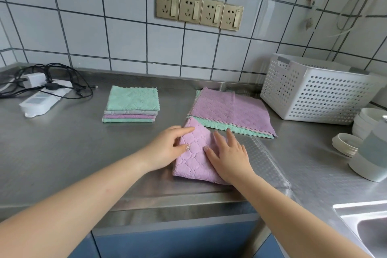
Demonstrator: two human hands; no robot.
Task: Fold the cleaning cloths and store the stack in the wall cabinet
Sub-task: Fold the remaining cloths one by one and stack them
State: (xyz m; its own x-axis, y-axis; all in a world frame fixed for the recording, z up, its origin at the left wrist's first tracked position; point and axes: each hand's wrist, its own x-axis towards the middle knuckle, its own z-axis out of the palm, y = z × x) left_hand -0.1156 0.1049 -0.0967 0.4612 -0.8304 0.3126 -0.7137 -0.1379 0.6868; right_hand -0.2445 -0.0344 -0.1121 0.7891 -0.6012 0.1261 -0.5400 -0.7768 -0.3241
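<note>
No readable brand or label shows on any item.

The pink cloth (pixel 195 157) under my hands is a quilted, diamond-stitched microfibre square, folded into a smaller rectangle. It lies near the front edge of the worktop (pixel 62 153), slightly right of centre. My left hand (pixel 165 148) rests on its left edge with fingers extended, the index finger pointing along the upper corner. My right hand (pixel 228 155) presses flat on its right half, fingers straight and spread. Both hands are apart from each other and grip nothing.

The folded stack (pixel 132 104) sits toward the back edge of the worktop, left of centre. It holds four cloths: teal on top, then grey, then pink, then teal at the bottom. The edges are roughly aligned.

The unfolded pile (pixel 230 109) lies flat toward the back right, just beside the white perforated basket (pixel 314 92). A pink cloth is on top; a teal cloth shows beneath it, with a thin pink edge below that. The exact count in this pile cannot be told. The upper corner of the folded pink cloth touches its front edge.

Four brass-coloured wall sockets (pixel 199 10) are mounted in a row on the tiled wall. A white power strip (pixel 39 100) with black cables lies at the back left corner.
</note>
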